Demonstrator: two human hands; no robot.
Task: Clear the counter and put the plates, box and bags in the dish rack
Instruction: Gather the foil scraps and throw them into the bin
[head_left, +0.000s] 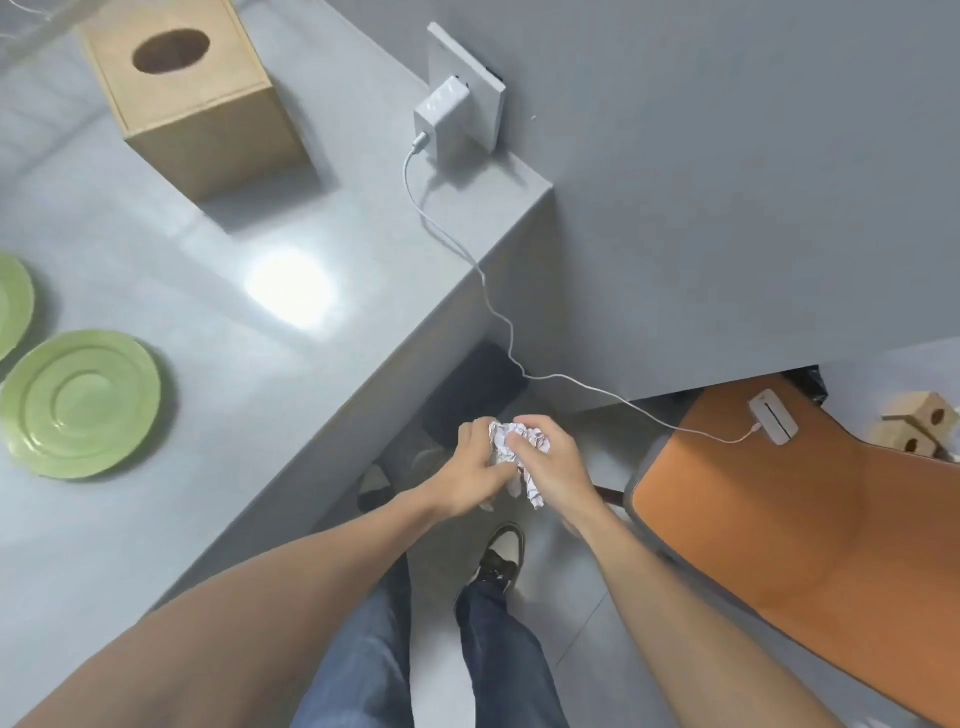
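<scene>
We held both forearms stretched forward past the counter (291, 395) edge, our left hand (475, 475) and right hand (550, 467) clenched together around a crumpled white paper wad (511, 441). On the glossy grey counter sat two round ridged green plates (80, 402) and a square wooden tissue box (192, 93) with an oval hole.

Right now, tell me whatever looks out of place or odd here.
The white charging cable runs from the wall charger over the counter edge and hangs across open space to a small white device on the orange chair, a snag risk. Both hands, left hand and right hand, grip crumpled paper off the counter.
</scene>
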